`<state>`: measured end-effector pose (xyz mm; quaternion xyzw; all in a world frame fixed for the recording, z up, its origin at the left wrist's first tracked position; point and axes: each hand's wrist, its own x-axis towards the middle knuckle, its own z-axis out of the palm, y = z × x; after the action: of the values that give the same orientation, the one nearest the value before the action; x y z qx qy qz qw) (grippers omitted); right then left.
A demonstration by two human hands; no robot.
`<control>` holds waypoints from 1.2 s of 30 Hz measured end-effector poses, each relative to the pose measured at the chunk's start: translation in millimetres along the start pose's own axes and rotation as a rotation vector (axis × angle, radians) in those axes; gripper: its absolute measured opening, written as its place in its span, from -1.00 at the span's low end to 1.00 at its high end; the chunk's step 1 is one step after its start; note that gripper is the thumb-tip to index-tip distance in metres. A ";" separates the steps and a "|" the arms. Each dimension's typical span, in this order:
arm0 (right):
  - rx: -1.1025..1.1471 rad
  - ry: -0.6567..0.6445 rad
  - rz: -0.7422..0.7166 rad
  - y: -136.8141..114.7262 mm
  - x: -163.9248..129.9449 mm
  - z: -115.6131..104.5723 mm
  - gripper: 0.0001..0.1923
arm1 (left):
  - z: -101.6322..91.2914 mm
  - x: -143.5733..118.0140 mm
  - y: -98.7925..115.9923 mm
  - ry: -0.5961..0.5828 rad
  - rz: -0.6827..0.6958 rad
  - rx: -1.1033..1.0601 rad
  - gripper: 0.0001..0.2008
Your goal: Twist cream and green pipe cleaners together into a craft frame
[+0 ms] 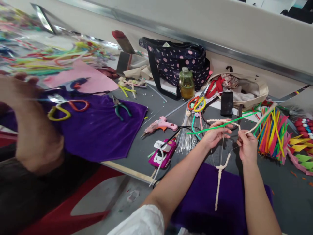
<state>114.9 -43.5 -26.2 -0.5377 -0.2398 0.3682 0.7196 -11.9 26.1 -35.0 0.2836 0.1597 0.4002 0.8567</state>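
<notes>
Above a twisted cream fuzzy figure (219, 182), the right hand (247, 145) pinches a cream fuzzy stem (261, 122); the loosely curled left hand (215, 135) holds a green fuzzy stem (205, 130).

Left arm (179, 179) is wearing a loose white cloth sleeve (144, 223), hem ending partway down, both forearms (258, 195) showing bare.

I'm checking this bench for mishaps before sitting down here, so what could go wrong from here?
1. The thin strands above the dangling cream piece might tangle or kink.
2. The green strip crosses the left hand with both ends sticking out, so it could catch on something nearby.
3. The pink glue gun lies on the table beyond the left forearm; if hot, which the picture cannot show, it might burn someone.
</notes>
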 end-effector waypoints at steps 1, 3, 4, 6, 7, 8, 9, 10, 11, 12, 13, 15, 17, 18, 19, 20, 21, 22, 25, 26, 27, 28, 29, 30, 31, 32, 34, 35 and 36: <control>-0.001 0.021 -0.015 0.5 0.5 -0.1 -0.75 | -0.4 0.1 0.6 -0.004 0.001 0.006 -0.57; 0.000 0.067 -0.051 1.7 1.0 0.2 -0.75 | -1.0 0.4 1.9 -0.012 0.002 0.008 -0.54; -0.002 0.092 -0.071 2.3 1.1 0.5 -0.76 | -1.0 0.5 2.3 -0.015 0.001 0.009 -0.55; -0.014 0.143 -0.109 3.4 1.0 1.0 -0.76 | -0.1 0.4 2.2 -0.019 0.003 0.018 -0.59; -0.024 0.162 -0.122 3.7 0.9 1.0 -0.76 | 0.6 0.3 1.7 -0.016 0.007 0.028 -0.61; -0.035 0.171 -0.127 3.6 1.0 0.7 -0.76 | 1.3 0.2 0.9 -0.009 0.016 0.036 -0.62; -0.044 0.164 -0.121 3.2 1.2 0.1 -0.76 | 1.9 0.2 0.0 0.001 0.026 0.042 -0.63; -0.049 0.141 -0.104 2.4 1.7 -1.0 -0.76 | 2.4 0.3 -1.0 0.015 0.037 0.045 -0.64; -0.049 0.108 -0.079 1.3 2.4 -2.3 -0.76 | 2.6 0.5 -2.0 0.029 0.046 0.046 -0.65; -0.042 0.070 -0.049 0.0 3.4 -3.9 -0.76 | 2.6 0.7 -2.9 0.039 0.051 0.046 -0.65; -0.031 0.036 -0.018 -1.4 4.5 -5.6 -0.76 | 2.5 0.9 -3.7 0.045 0.053 0.046 -0.65; -0.002 0.002 0.026 -3.7 6.7 -8.5 -0.76 | 2.2 1.2 -4.9 0.044 0.048 0.051 -0.65; 0.012 0.007 0.033 -4.3 8.1 -10.1 -0.75 | 2.3 1.0 -6.0 0.040 0.036 0.057 -0.65; 0.012 0.020 0.023 -4.0 8.5 -10.2 -0.75 | 2.5 0.7 -6.6 0.040 0.030 0.062 -0.65; 0.008 0.039 0.003 -3.2 8.6 -10.0 -0.76 | 2.9 0.3 -7.1 0.042 0.024 0.068 -0.64; 0.003 0.060 -0.021 -2.3 8.5 -9.6 -0.76 | 3.4 -0.1 -7.7 0.045 0.020 0.074 -0.64; 0.000 0.080 -0.046 -1.5 8.3 -9.1 -0.77 | 3.9 -0.5 -8.2 0.047 0.016 0.079 -0.64; -0.001 0.098 -0.065 -0.9 8.0 -8.6 -0.77 | 4.4 -0.8 -8.6 0.048 0.012 0.083 -0.64; 0.013 0.096 -0.049 -2.9 7.3 -8.5 -0.77 | 5.2 -1.0 -8.7 0.051 0.020 0.079 -0.65; 0.017 0.074 -0.015 -4.7 7.1 -9.0 -0.76 | 5.2 -0.7 -8.4 0.055 0.028 0.073 -0.65; 0.018 0.044 0.026 -6.8 7.0 -9.7 -0.76 | 5.0 -0.4 -8.0 0.063 0.039 0.064 -0.65; 0.017 0.010 0.067 -8.9 6.9 -10.5 -0.75 | 4.6 0.0 -7.6 0.073 0.048 0.054 -0.65; 0.013 -0.021 0.101 -10.6 6.9 -11.3 -0.75 | 4.1 0.3 -7.3 0.083 0.056 0.045 -0.65; 0.009 -0.048 0.124 -11.7 6.9 -12.1 -0.75 | 3.6 0.7 -7.1 0.092 0.060 0.037 -0.65; 0.004 -0.065 0.135 -12.0 7.0 -12.6 -0.75 | 3.0 1.0 -7.0 0.098 0.062 0.032 -0.65; 0.002 -0.068 0.132 -11.5 7.2 -13.0 -0.75 | 2.5 1.3 -7.1 0.101 0.060 0.032 -0.64; -0.003 -0.028 0.092 -8.6 7.6 -12.9 -0.75 | 1.9 1.4 -7.4 0.100 0.051 0.041 -0.64; -0.005 0.003 0.065 -6.8 7.7 -12.6 -0.76 | 2.0 1.3 -7.5 0.097 0.048 0.046 -0.64; -0.007 0.030 0.042 -5.0 7.6 -11.9 -0.76 | 2.2 1.1 -7.5 0.094 0.046 0.051 -0.63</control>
<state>129.8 -45.3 -25.5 -0.5507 -0.2190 0.3741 0.7134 -5.7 22.2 -38.0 0.2896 0.2035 0.4286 0.8313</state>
